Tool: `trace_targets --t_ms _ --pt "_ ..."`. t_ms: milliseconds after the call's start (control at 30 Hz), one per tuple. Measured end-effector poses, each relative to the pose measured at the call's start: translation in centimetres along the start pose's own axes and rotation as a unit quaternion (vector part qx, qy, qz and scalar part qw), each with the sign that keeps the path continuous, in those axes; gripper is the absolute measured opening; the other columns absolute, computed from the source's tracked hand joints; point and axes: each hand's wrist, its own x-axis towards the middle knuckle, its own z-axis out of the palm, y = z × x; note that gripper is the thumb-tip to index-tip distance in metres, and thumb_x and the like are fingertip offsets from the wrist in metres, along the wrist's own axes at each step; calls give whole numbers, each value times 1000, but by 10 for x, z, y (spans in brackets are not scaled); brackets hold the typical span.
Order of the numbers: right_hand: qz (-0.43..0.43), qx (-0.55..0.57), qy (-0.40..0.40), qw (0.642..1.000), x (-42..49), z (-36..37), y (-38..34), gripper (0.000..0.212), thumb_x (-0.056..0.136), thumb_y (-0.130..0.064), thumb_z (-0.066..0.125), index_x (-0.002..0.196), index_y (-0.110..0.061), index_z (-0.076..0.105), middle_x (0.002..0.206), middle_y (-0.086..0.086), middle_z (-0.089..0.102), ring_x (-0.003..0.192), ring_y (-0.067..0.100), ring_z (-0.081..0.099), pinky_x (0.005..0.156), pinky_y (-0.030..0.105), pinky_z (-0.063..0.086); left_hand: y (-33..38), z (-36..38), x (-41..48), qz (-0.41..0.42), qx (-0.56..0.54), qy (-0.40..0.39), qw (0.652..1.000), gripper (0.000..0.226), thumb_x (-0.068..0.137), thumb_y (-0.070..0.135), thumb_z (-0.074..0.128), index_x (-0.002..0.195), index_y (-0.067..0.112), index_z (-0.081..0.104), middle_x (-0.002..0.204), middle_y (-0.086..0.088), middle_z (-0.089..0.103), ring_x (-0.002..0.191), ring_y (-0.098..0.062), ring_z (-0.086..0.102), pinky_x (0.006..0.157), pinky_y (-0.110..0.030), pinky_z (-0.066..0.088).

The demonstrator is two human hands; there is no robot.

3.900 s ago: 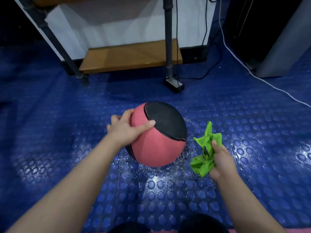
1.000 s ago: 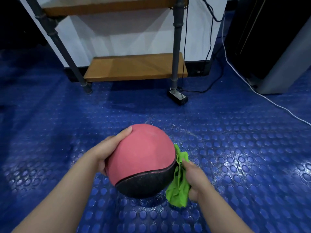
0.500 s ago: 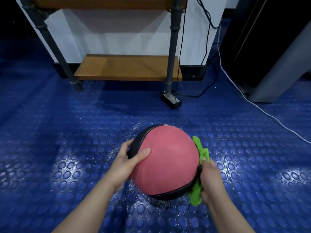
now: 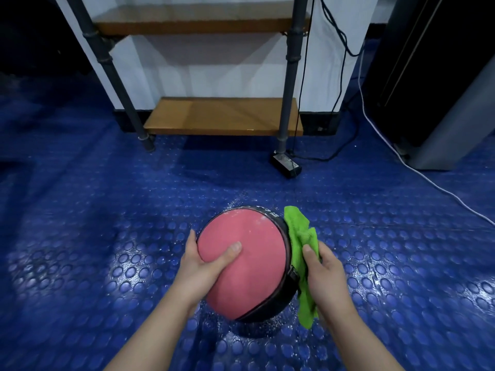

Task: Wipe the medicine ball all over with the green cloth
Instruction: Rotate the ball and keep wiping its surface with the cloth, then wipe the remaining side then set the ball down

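the ball (image 4: 245,259) sits on the wet floor (image 4: 107,210), left hand (image 4: 203,266) cupping it and right hand (image 4: 325,271) pressing the cloth (image 4: 301,236) to its right side (thumb over fabric); it may slip if pressure turns uneven.

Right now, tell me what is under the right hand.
The green cloth lies under the right hand, pressed against the dark side of the medicine ball. The ball's surface beneath the cloth is covered.
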Motion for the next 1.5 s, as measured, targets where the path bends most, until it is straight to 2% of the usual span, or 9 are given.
trace_targets --t_ms 200,333,533,767,1033,1167,1333,1433,1500 --pt "126 107 12 986 10 -13 13 26 102 -21 43 92 -16 67 83 10 69 74 24 62 73 41 52 -5 -9 -9 -21 71 -29 997 164 16 80 85 152 50 -3 157 -1 23 137 -28 40 105 -54 45" --pt "136 85 -28 987 12 -12 21 26 102 -29 44 104 -18 67 95 10 74 89 29 69 84 46 54 -8 -29 -13 -62 26 -85 994 143 13 74 87 140 64 21 143 6 44 121 -22 54 91 -59 52" --pt "133 108 -32 985 11 0 26 27 101 -37 43 105 -33 69 105 5 73 102 27 68 94 52 50 -16 -32 -14 -82 -48 -146 985 114 23 60 95 127 59 47 127 10 61 111 -30 64 72 -62 57" --pt "97 177 19 979 16 -6 24 26 102 -22 44 104 -24 70 105 5 73 94 21 70 86 40 50 -21 -16 0 -40 -95 -149 983 114 28 46 100 128 59 47 120 13 68 106 -21 70 78 -52 58" --pt "49 144 100 983 -11 -6 44 23 100 -24 47 114 -31 64 109 1 71 105 23 65 97 48 48 -6 -26 35 -44 -131 -213 967 117 34 26 102 136 47 48 129 10 66 118 -20 64 91 -39 56" --pt "21 65 132 989 -20 -9 43 12 97 -22 53 99 -29 62 97 4 70 87 22 65 80 41 52 10 -14 20 59 -30 -98 993 86 57 44 91 135 44 54 144 8 51 130 -14 52 100 -30 50" --pt "-93 2 177 980 -24 -15 -5 7 92 -26 59 87 -22 58 74 -1 56 69 19 52 61 31 44 3 29 -12 133 236 -44 961 147 30 90 71 151 54 -5 158 27 -14 150 -7 -4 123 -47 11" --pt "-244 -94 129 956 -20 -8 -49 28 86 -44 47 105 -25 57 97 -3 56 88 12 52 78 22 43 1 42 -8 144 292 -23 945 151 33 78 81 147 55 -15 154 27 -26 150 -17 -19 122 -52 8" --pt "-287 -269 29 919 -7 1 -60 45 88 -50 40 126 -28 51 124 -1 48 114 12 45 100 25 36 0 46 -6 143 304 -19 942 152 34 74 85 148 53 -14 157 19 -27 150 -20 -20 123 -50 7"
